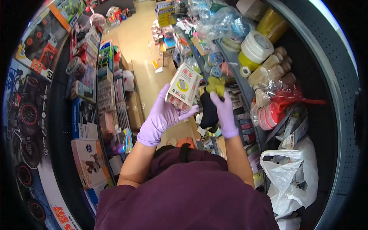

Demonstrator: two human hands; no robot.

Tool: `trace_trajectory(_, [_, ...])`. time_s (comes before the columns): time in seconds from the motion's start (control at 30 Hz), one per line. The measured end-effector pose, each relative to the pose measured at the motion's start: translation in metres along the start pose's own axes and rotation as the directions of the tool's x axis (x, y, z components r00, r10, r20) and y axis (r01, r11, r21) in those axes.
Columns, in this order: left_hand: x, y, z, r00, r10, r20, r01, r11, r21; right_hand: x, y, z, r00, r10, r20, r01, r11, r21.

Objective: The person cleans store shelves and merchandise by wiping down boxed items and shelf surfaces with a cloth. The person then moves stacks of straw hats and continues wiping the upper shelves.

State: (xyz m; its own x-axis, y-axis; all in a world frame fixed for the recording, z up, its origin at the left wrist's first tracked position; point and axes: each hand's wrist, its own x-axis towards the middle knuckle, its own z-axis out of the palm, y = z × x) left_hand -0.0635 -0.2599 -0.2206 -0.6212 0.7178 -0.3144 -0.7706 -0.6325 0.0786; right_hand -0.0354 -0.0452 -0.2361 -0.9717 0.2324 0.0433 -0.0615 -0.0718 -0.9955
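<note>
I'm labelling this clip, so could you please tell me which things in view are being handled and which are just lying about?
In hand:
- left hand holds a white box
- right hand holds a yellow-green cloth

Lying about:
- tape rolls on the right shelf
- white plastic bag
- toy car boxes on the left

Lilac disposable gloves on the left hand [161, 117] and right hand [225, 113], bare forearms, and a short-sleeved maroon top with a dark strap at the neck.
</note>
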Motion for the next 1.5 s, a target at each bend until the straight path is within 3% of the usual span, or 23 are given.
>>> trace_trajectory(0.03, [-0.002,-0.004,-0.004,0.999,-0.032,-0.021,0.032,0.999,0.001,0.005,-0.004,0.003,0.997,0.065,-0.034,-0.066,0.997,-0.047])
trace_trajectory(0.13, [-0.008,-0.012,-0.019,0.992,-0.107,-0.067,0.112,0.992,0.067,0.022,0.038,-0.004,0.923,0.292,0.252,-0.371,0.85,0.375])
trace_trajectory(0.2, [-0.011,-0.011,-0.029,0.985,-0.146,-0.093,0.157,0.979,0.132,0.028,0.092,-0.015,0.827,0.417,0.377,-0.537,0.785,0.309])
trace_trajectory(0.33, [-0.014,0.0,-0.045,0.951,-0.311,0.0,0.309,0.946,0.1,0.008,0.113,0.001,0.716,0.425,0.555,-0.698,0.455,0.553])
trace_trajectory(0.37, [-0.015,0.0,-0.044,0.949,-0.308,-0.072,0.315,0.94,0.13,0.006,0.117,0.003,0.694,0.408,0.593,-0.72,0.364,0.591])
trace_trajectory(0.47, [-0.014,-0.003,-0.039,0.972,-0.215,-0.093,0.232,0.932,0.277,0.006,0.116,0.005,0.671,0.427,0.607,-0.734,0.265,0.625])
trace_trajectory(0.57, [-0.012,0.004,-0.039,0.96,-0.279,-0.036,0.273,0.889,0.368,0.013,0.129,0.007,0.705,0.392,0.591,-0.709,0.386,0.59])
trace_trajectory(0.67, [-0.018,-0.003,-0.024,0.987,0.028,-0.159,0.072,0.804,0.59,0.008,0.115,0.011,0.734,0.406,0.544,-0.677,0.376,0.632])
trace_trajectory(0.77, [-0.014,-0.007,-0.032,0.972,0.221,0.085,-0.214,0.665,0.716,0.005,0.12,0.016,0.721,0.421,0.55,-0.679,0.272,0.682])
trace_trajectory(0.87, [-0.017,-0.011,-0.031,0.916,0.3,0.264,-0.392,0.544,0.741,0.003,0.113,0.019,0.722,0.392,0.57,-0.673,0.206,0.71])
trace_trajectory(0.9, [-0.02,-0.009,-0.027,0.927,0.311,0.212,-0.346,0.483,0.805,0.002,0.111,0.021,0.726,0.402,0.557,-0.665,0.204,0.719])
trace_trajectory(1.0, [-0.02,-0.016,-0.012,0.861,0.426,0.279,-0.407,0.246,0.879,0.0,0.106,0.026,0.735,0.426,0.527,-0.651,0.228,0.724])
trace_trajectory(1.1, [-0.021,-0.011,-0.013,0.859,0.452,0.24,-0.355,0.188,0.916,-0.003,0.101,0.03,0.747,0.422,0.514,-0.649,0.297,0.7])
trace_trajectory(1.2, [-0.021,-0.012,-0.013,0.836,0.479,0.269,-0.402,0.2,0.893,-0.008,0.098,0.034,0.746,0.398,0.534,-0.659,0.325,0.679])
trace_trajectory(1.3, [-0.025,-0.018,0.0,0.731,0.603,0.319,-0.456,0.084,0.886,-0.013,0.097,0.041,0.741,0.372,0.559,-0.669,0.332,0.665])
trace_trajectory(1.4, [-0.027,-0.011,-0.007,0.691,0.604,0.397,-0.425,-0.105,0.899,-0.016,0.103,0.047,0.73,0.383,0.566,-0.679,0.307,0.667])
trace_trajectory(1.43, [-0.028,-0.009,-0.003,0.604,0.599,0.526,-0.418,-0.325,0.849,-0.017,0.103,0.048,0.725,0.391,0.568,-0.681,0.282,0.676])
trace_trajectory(1.5, [-0.027,-0.002,-0.01,0.589,0.5,0.635,-0.396,-0.506,0.766,-0.018,0.104,0.05,0.729,0.383,0.567,-0.675,0.26,0.691])
